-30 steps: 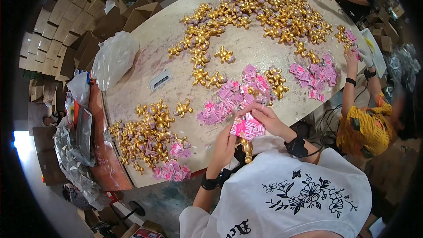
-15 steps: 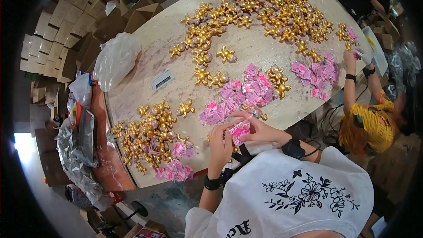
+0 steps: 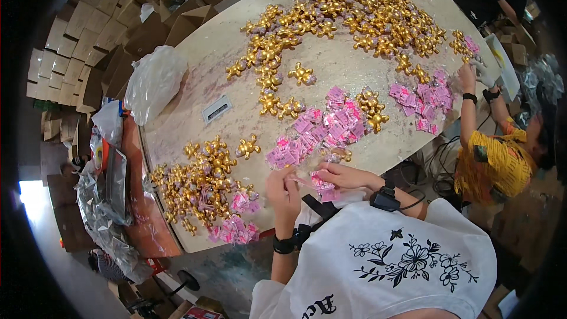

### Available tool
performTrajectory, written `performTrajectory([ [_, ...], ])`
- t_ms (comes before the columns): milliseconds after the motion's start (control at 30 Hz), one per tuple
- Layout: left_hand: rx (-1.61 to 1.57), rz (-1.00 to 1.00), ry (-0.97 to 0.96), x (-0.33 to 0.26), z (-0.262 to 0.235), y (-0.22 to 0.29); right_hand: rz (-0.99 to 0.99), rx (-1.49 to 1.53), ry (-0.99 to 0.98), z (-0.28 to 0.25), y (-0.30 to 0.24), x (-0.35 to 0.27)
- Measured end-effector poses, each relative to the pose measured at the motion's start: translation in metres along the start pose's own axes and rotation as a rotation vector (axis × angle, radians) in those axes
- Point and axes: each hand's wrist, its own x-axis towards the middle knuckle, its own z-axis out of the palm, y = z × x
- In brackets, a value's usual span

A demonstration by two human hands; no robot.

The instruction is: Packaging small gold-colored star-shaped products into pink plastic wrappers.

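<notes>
Near the table's front edge, my right hand (image 3: 349, 177) pinches a small pink and white printed card (image 3: 322, 185). My left hand (image 3: 282, 192) is closed just left of it, gripping a thin pale-pink strip (image 3: 302, 182) that runs toward the card. Whether the strip joins the card, I cannot make out. Beyond my hands lies a loose heap of similar pink cards (image 3: 339, 123). A few gold bear-shaped figures (image 3: 371, 109) sit against its right side. Another pile of gold bears (image 3: 204, 171) is on my left, with more pink cards (image 3: 235, 230) at its near edge.
A large spread of gold bears (image 3: 378, 18) covers the table's far part. A clear plastic bag (image 3: 156, 82) and a small grey-white rectangular object (image 3: 217, 109) lie left. A co-worker in yellow (image 3: 493, 165) works at the right edge; others stand farther off. Cardboard boxes (image 3: 77, 35) are stacked left.
My hands have moved apart; the left one has drawn left and lower, with a thin strip now stretched from it toward the card. The right hand keeps the card, slightly lower.
</notes>
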Motion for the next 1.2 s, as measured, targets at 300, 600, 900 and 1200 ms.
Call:
performTrajectory([
  [300,0.165,0.014,0.061,0.006,-0.004,0.000,-0.107,0.202,-0.285,-0.006,0.001,-0.001],
  [600,0.226,0.093,-0.100,0.015,-0.002,-0.012,-0.124,0.073,-0.293,-0.015,-0.013,0.001],
  [900,0.095,0.128,-0.363,0.021,-0.008,0.004,-0.117,0.269,-0.049,-0.013,-0.007,0.018],
  [1200,0.058,-0.088,-0.232,0.016,0.016,0.015,-0.269,0.621,0.121,-0.010,-0.030,0.004],
])
